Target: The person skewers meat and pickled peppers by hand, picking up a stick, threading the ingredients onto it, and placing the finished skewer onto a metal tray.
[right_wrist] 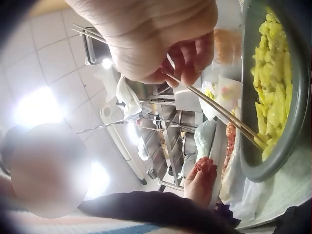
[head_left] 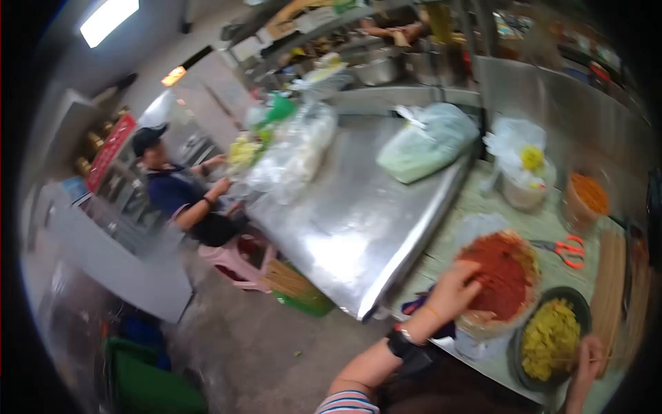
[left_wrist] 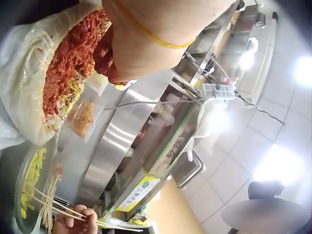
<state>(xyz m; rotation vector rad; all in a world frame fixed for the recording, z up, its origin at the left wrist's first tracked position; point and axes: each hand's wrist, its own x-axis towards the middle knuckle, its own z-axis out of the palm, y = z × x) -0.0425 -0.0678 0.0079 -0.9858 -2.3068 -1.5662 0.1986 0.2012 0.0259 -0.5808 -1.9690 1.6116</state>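
The left hand (head_left: 455, 293) digs its fingertips into the red mix (head_left: 507, 276) in a bag-lined bowl on the table (head_left: 476, 200). I cannot tell whether its grip is closed. The right hand (head_left: 589, 359) has its grip clamped on thin skewers (right_wrist: 219, 109), which reach the yellow pieces (head_left: 548, 338) in the dark bowl (head_left: 516, 352) just beside.

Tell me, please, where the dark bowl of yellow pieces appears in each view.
Head: the dark bowl sits lower right, by the right hand.
Left wrist: lower left corner, partly cut off.
Right wrist: along the right edge, skewers crossing its rim.
Shared landmark: the red meat, next to the bowl in all three.
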